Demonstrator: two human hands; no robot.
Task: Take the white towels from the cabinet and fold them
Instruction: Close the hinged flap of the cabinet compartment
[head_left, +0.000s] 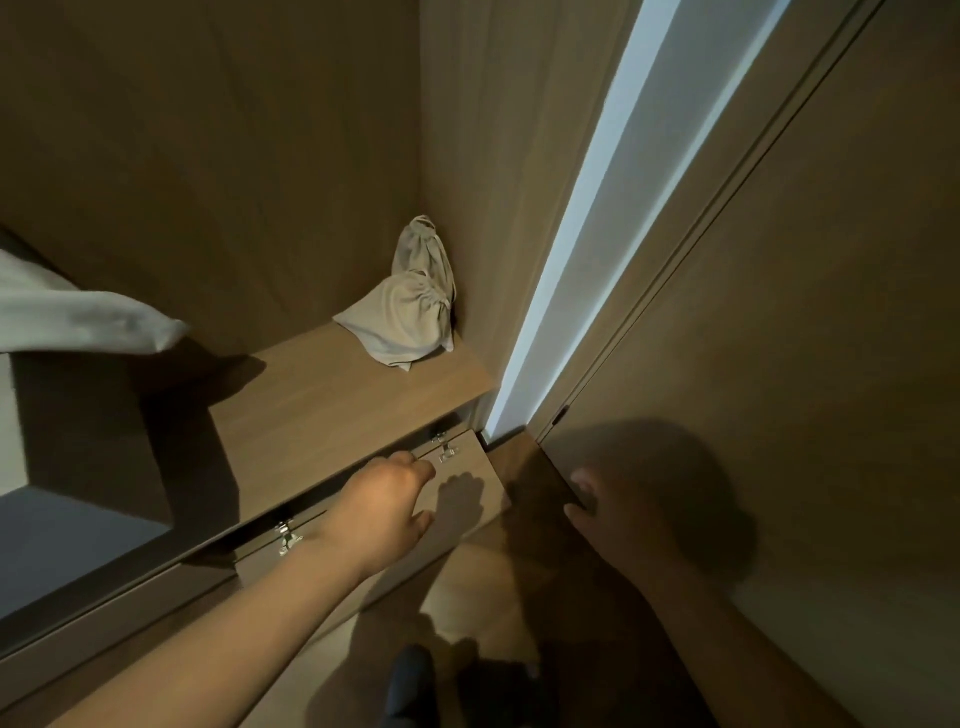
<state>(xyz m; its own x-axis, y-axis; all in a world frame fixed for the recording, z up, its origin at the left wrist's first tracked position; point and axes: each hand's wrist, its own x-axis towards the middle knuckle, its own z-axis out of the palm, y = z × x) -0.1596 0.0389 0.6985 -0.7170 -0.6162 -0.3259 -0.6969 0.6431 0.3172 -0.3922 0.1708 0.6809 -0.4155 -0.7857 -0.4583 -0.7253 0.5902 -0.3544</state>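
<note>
Head view is showing one white towel (78, 317) lying far left on a ledge. The left hand (384, 499) is gripping the top edge of the hinged flap (467, 499). Two drawstring bags (410, 312) are sitting in the far corner. The right hand (613, 509) is touching the tall door (779, 364), its grip too shadowed to tell. If the flap slips and drops on its two hinges (288, 538), it could be pinching fingers.

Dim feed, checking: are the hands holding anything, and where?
Left hand grips the hinged flap by its top edge; right hand, in shadow, seems to hold the tall door by its edge.
</note>
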